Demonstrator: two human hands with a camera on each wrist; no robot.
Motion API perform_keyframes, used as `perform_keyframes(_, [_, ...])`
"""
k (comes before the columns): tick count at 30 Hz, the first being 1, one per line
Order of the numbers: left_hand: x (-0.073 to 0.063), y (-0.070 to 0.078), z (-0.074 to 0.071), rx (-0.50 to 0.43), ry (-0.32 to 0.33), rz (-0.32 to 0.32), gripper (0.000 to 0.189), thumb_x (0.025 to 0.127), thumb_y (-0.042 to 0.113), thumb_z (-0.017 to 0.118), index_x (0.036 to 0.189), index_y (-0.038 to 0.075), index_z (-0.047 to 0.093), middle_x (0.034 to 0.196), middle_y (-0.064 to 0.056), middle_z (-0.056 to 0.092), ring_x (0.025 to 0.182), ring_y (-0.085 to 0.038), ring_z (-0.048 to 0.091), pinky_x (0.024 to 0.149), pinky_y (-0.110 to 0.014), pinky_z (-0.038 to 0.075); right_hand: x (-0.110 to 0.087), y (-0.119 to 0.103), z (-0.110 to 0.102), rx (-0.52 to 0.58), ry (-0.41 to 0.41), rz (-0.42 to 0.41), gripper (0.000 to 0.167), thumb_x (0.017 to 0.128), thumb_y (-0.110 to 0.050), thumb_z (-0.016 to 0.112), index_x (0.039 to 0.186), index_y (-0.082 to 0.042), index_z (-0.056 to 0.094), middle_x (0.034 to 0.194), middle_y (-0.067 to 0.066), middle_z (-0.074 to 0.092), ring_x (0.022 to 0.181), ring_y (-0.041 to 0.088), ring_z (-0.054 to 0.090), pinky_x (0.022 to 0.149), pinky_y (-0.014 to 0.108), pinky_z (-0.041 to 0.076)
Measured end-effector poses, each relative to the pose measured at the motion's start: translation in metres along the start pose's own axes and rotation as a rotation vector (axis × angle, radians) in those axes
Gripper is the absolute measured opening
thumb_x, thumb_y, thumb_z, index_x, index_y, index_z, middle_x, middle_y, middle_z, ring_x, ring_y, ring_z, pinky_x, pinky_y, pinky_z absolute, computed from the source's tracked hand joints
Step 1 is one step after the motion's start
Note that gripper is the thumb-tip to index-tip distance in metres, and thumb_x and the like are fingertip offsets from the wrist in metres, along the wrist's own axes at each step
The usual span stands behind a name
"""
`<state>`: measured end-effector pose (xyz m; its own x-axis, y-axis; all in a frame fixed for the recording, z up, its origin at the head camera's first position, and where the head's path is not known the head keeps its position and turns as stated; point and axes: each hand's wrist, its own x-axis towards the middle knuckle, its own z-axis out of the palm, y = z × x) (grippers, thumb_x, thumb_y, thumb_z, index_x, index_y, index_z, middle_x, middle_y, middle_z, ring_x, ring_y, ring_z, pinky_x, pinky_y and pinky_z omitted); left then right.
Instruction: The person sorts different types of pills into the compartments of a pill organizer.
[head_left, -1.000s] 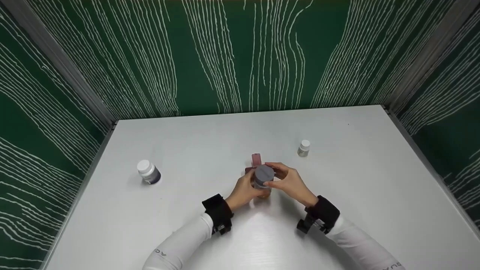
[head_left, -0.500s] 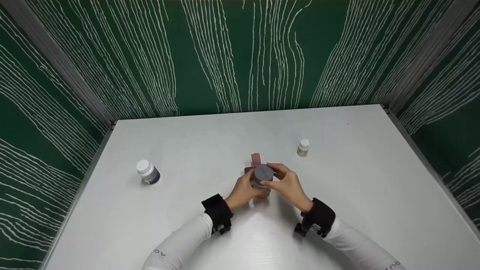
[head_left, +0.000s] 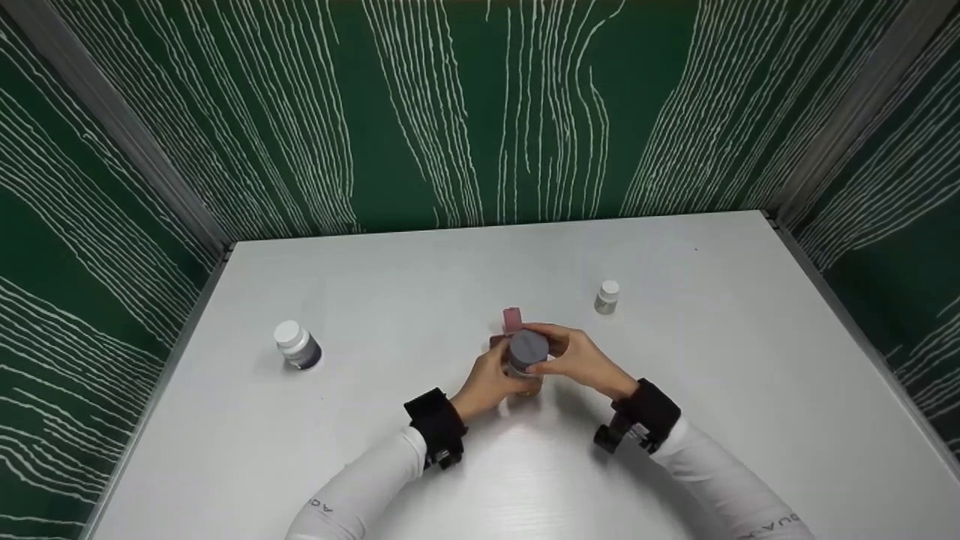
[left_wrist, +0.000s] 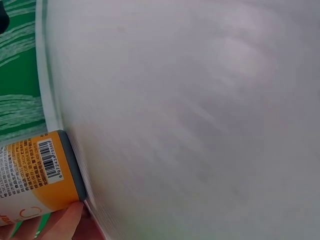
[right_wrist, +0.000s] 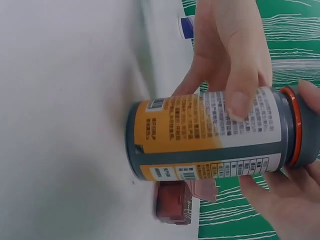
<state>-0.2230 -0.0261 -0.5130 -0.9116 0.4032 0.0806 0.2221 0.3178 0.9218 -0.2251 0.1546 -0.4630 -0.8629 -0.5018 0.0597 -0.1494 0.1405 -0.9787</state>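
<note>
A supplement bottle [right_wrist: 200,137] with an orange and white label stands in the middle of the table, its base at or close to the tabletop. My left hand [head_left: 484,388] grips its body, with the thumb across the label in the right wrist view. Around the grey cap [head_left: 529,349] my right hand [head_left: 585,364] holds with thumb and fingers. Just below the cap runs a thin orange ring [right_wrist: 296,127]. In the left wrist view, the bottle's orange label [left_wrist: 62,192] shows at the lower left, with fingertips under it.
Behind the bottle lies a small dark-red and pink box [head_left: 512,320], partly hidden by the hands. A white-capped bottle [head_left: 298,345] with a dark lower part stands at left. A smaller white-capped bottle [head_left: 607,297] stands back right. Green walls border the white table [head_left: 375,285].
My right wrist swung slightly inward, then back outward, while its fingers stayed at the cap and shifted a little around it. My left hand and the bottle kept their place.
</note>
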Motion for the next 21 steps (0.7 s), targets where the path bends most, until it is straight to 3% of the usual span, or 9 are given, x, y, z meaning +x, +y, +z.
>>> perform_keyframes(6, [0.001, -0.002, 0.000, 0.011, -0.004, -0.007, 0.069, 0.069, 0.020, 0.075, 0.128, 0.008, 0.040, 0.122, -0.010, 0.051, 0.112, -0.019, 0.048, 0.091, -0.029, 0.039, -0.001, -0.007, 0.001, -0.051, 0.053, -0.018, 0.058, 0.073, -0.006, 0.070, 0.124, 0.007, 0.045, 0.123, 0.019, 0.050, 0.102, 0.023, 0.053, 0.081, 0.023, 0.044])
perform_keyframes(13, [-0.002, 0.003, 0.000, 0.004, -0.014, 0.005, 0.062, 0.073, 0.019, 0.072, 0.126, 0.009, 0.042, 0.119, -0.008, 0.054, 0.111, -0.017, 0.048, 0.091, -0.029, 0.038, -0.003, -0.007, 0.006, -0.068, 0.064, -0.033, 0.058, 0.073, -0.003, 0.070, 0.124, 0.008, 0.044, 0.123, 0.021, 0.049, 0.107, 0.028, 0.051, 0.086, 0.024, 0.042])
perform_keyframes(17, [-0.008, 0.023, -0.005, -0.006, -0.012, 0.012, 0.061, 0.074, 0.010, 0.071, 0.126, 0.002, 0.041, 0.119, -0.015, 0.053, 0.112, -0.025, 0.048, 0.092, -0.034, 0.038, -0.002, -0.001, 0.014, -0.068, 0.154, -0.065, 0.057, 0.071, -0.002, 0.071, 0.120, 0.011, 0.045, 0.118, 0.023, 0.051, 0.106, 0.032, 0.051, 0.087, 0.028, 0.042])
perform_keyframes(21, [-0.004, 0.013, -0.002, 0.027, 0.011, 0.030, 0.064, 0.071, 0.013, 0.073, 0.125, 0.001, 0.042, 0.118, -0.015, 0.054, 0.111, -0.024, 0.049, 0.093, -0.032, 0.037, -0.001, 0.002, 0.029, -0.125, 0.308, -0.081, 0.055, 0.066, 0.000, 0.074, 0.111, 0.010, 0.044, 0.111, 0.023, 0.053, 0.102, 0.033, 0.054, 0.085, 0.033, 0.044])
